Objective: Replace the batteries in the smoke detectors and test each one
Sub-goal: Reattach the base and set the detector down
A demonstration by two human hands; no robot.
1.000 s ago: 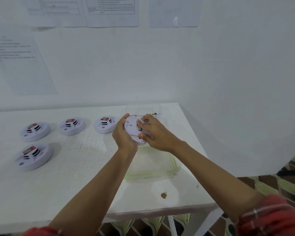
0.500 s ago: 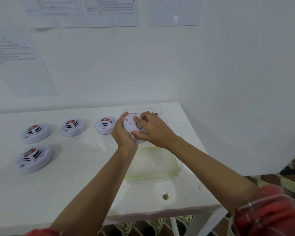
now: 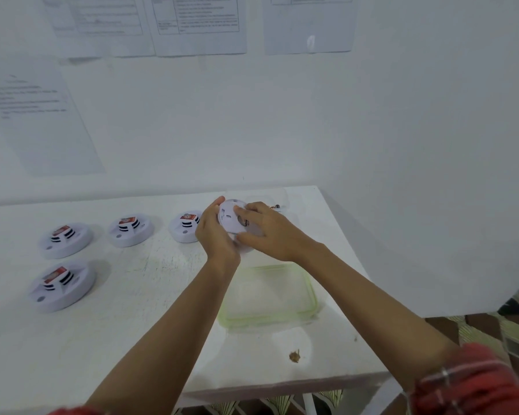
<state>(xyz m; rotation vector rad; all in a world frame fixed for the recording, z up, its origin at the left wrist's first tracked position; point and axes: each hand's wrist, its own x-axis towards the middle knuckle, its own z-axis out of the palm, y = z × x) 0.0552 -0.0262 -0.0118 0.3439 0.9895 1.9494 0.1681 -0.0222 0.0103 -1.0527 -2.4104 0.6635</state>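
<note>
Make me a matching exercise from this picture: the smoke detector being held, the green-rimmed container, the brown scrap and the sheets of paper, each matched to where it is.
Things:
1. held smoke detector
2. green-rimmed container
3. brown scrap
4. sheets of paper

Places:
A. up on the wall
B. flat on the table, between the forearms
C. in the grip of the left hand and right hand
D. by the table's front edge

Pairs: 1-C, 2-B, 3-D, 4-A.
</note>
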